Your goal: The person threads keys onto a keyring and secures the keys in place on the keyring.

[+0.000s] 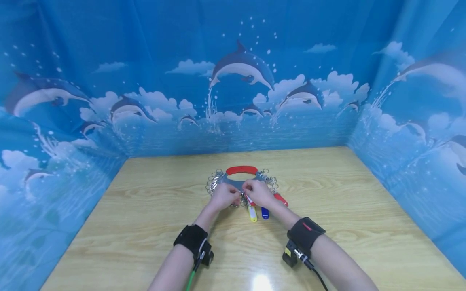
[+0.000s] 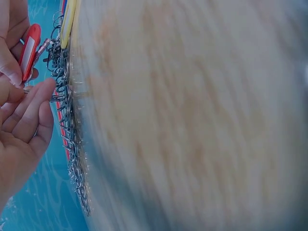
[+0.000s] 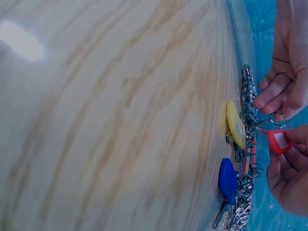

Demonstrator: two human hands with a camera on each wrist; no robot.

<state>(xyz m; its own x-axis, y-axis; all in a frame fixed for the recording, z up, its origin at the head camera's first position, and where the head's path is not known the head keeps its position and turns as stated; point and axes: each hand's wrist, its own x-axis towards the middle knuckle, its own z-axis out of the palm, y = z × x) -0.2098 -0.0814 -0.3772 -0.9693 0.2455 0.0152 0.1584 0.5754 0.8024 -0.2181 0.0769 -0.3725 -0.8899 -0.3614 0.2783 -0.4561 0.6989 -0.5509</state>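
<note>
My left hand (image 1: 223,195) pinches a small metal split ring (image 3: 279,117) between thumb and fingertips. Close beside it, my right hand (image 1: 259,192) grips a red key tag (image 2: 30,53) with a white label, and the tag hangs at that ring. Both hands are over the near edge of a grey key-holder plate (image 1: 236,184) with a red grip (image 1: 242,169). Many metal rings (image 2: 72,130) line the plate's rim. A yellow key tag (image 1: 253,214) and a blue key tag (image 1: 265,213) lie in front of the plate, below the right hand.
Another red key tag (image 1: 281,199) lies right of the plate, partly behind my right forearm. The pale wooden table (image 1: 153,226) extends around the plate. A blue dolphin-print curtain (image 1: 174,133) encloses its back and sides. A bright glare spot shows near the front edge.
</note>
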